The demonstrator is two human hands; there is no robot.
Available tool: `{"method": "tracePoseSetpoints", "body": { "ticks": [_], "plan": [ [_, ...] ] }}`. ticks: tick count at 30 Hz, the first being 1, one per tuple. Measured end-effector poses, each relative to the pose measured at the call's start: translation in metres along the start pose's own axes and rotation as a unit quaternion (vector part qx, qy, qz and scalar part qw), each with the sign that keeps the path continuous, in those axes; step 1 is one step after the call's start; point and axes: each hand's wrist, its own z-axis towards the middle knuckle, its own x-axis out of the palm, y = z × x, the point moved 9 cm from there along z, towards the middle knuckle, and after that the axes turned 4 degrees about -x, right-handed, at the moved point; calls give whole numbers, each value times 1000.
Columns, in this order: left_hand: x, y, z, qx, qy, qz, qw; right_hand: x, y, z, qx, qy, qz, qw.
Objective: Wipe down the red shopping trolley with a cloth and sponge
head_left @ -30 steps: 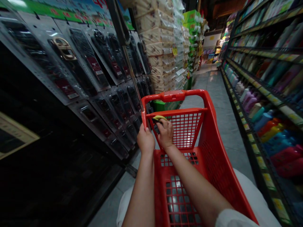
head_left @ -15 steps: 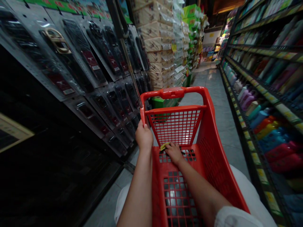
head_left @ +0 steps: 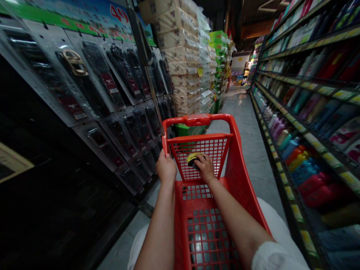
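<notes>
A red plastic shopping basket (head_left: 235, 150) with lattice walls and floor stands in front of me, its handle bar at the far end. My left hand (head_left: 166, 167) is closed around its upper left edge, near the corner. Inside, my right hand (head_left: 206, 165) is closed on a small yellow-and-black object (head_left: 194, 158), held up against the far lattice panel. My fingers hide part of that object, so its exact kind is unclear. From the basket's left corner a metal pole (head_left: 153, 93) with a dark upper end rises at a slant.
Packaged belts (head_left: 101, 71) hang on a display at my left. Beyond them rise stacks of wrapped beige packs (head_left: 182, 67) and green boxes (head_left: 218, 41). Shelves of bottles (head_left: 298, 153) line the right side. A grey tiled aisle (head_left: 239, 108) runs ahead between them.
My right hand has lifted the yellow-and-black object from the basket's floor up to the far panel. My left hand keeps its hold. The view has shifted slightly to the right and up.
</notes>
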Motion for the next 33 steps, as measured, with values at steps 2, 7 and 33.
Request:
{"method": "tracePoseSetpoints", "body": {
  "ticks": [2, 7, 33],
  "plan": [
    [0, 0, 0, -1, 2, -5, 1000, 16, -16, -29, 60, 12, -1, 998],
    [1, 0, 1, 4, 0, 3, 1000, -12, -19, -21, 133, -136, 30, 981],
    [1, -2, 2, 6, 13, 32, 999, -105, -75, 6, 190, -383, 15, 904]
  ]
}}
